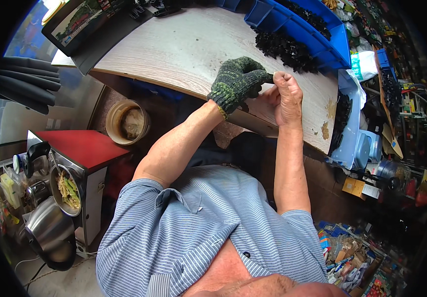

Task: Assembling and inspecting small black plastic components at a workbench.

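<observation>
My left hand (238, 83), in a dark green and black knitted glove, is over the near edge of the pale wood-grain table (174, 44). Its fingers are curled together and reach toward my right hand. Bare, my right hand (287, 96) meets the gloved fingertips with thumb and fingers bent in a pinch. What lies between the fingers of either hand is too small or hidden to make out. Just beyond the hands, a pile of small black parts (285, 52) is heaped on the table beside a blue bin (297, 29).
A screen (77, 24) stands at the table's far left. On the left are a red-topped cabinet (75, 148), a bowl of food (66, 190), a steel kettle (52, 230) and a bucket (112, 123) on the floor. A light blue tub (349, 106) flanks the table's right edge.
</observation>
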Available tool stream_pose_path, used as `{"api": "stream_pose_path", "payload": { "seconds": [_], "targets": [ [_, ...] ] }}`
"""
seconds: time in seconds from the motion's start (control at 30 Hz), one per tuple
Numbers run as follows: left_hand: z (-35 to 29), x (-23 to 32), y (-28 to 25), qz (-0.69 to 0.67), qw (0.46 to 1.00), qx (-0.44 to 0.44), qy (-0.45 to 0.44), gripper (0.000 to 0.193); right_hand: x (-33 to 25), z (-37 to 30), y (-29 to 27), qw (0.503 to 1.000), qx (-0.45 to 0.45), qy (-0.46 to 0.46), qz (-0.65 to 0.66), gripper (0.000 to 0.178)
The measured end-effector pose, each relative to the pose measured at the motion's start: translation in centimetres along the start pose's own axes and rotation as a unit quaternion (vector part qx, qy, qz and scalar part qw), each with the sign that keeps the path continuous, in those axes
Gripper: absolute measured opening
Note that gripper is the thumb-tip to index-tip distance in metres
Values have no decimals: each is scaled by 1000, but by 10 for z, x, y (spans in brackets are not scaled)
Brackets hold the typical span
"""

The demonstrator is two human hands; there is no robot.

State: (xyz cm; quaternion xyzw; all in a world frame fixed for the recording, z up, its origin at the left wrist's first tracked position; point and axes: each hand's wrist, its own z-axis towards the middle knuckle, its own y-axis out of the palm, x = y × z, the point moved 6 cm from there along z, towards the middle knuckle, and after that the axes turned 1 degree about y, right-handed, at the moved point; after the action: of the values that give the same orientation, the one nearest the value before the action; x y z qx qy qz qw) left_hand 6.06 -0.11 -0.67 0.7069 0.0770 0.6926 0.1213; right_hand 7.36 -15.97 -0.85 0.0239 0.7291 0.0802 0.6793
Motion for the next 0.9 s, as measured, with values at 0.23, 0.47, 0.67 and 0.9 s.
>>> {"api": "stream_pose_path", "payload": {
  "seconds": [0.23,0.47,0.67,0.9],
  "targets": [
    [-3,-5,-2,-66,997,12,-28,21,1,1,5,997,-41,25,-53,38],
    [-1,-8,1,-58,998,-16,-33,23,5,1,2,999,-13,-18,-30,33],
    [45,20,-19,283,935,10,212,34,7,1,-7,999,-1,-47,-9,28],
    [135,36,-27,661,721,-12,205,26,2,-4,-2,999,23,-23,37,34]
  ]
}}
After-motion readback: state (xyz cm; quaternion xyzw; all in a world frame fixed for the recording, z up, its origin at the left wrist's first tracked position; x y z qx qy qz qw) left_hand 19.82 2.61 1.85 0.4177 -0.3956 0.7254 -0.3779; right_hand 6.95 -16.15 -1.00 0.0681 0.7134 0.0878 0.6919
